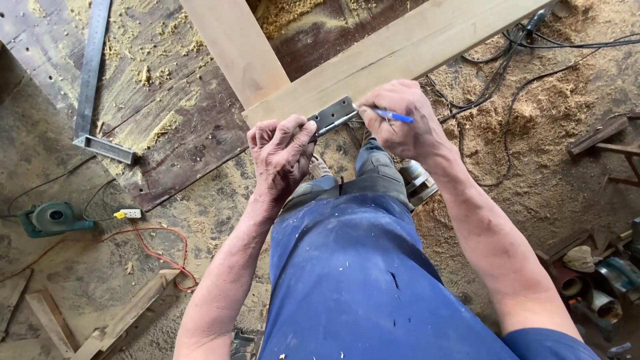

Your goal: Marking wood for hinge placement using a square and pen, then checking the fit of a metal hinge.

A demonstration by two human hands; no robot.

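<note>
A dark metal hinge [333, 115] lies against the near edge of a pale wooden plank [407, 50] that runs diagonally to the upper right. My left hand [280, 153] pinches the hinge's left end and holds it to the plank. My right hand [407, 120] grips a blue pen [393, 116], its tip at the hinge's right end. A second plank [237, 47] crosses behind at the upper middle.
A metal framing square [90, 80] lies on a dark board at upper left. A green power tool [50, 218] and an orange cord [160, 257] are on the sawdust floor at left. Black cables [507, 60] trail at upper right, tools and scrap wood at right.
</note>
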